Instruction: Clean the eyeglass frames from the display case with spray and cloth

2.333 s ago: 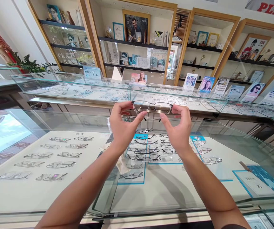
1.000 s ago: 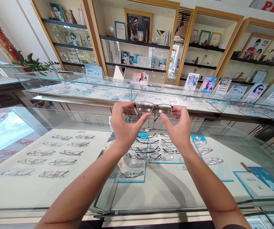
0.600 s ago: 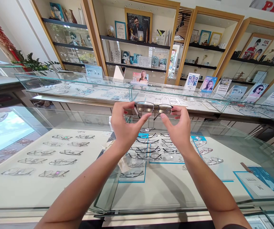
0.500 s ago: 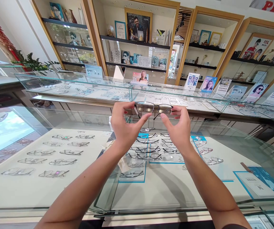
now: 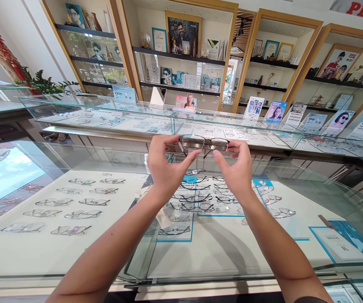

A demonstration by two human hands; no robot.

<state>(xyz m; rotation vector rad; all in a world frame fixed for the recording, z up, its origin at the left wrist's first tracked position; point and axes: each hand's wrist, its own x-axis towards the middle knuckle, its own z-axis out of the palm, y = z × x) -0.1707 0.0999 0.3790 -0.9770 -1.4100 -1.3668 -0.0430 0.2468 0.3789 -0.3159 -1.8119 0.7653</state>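
Being supported from both ends, the pair of glasses (image 5: 205, 143) is being held in the air beyond the near part of the glass-topped surface (image 5: 200, 263), close to the middle of the view; with the pair taken as the hub of the dial, the left hand (image 5: 165, 167) is being placed toward eight o'clock and the right hand (image 5: 237, 169) toward four. For this holding to be done well, a light, even pressure is probably being called for from both sides, since thin rims could be bent by a hard pinch; the lenses seem best left untouched, with contact being confined to the frame and no twist being put into the bridge. The left hand is being curled partway, a wide gap being left between thumb and fingers: the frame's end is being pinched at nine o'clock, while the thumb tip is being set at the lower rim, whether touching or just beside it cannot be told. The right hand is being curved in much the same way, the opposite end being taken by its fingers at three o'clock and its thumb being angled up close to the lower rim. Displayed frames (image 5: 197, 206) are being shown in rows at six o'clock, more spectacles (image 5: 54, 202) at eight, a printed card (image 5: 339, 244) at four, and a propped-up poster (image 5: 276, 111) at two.
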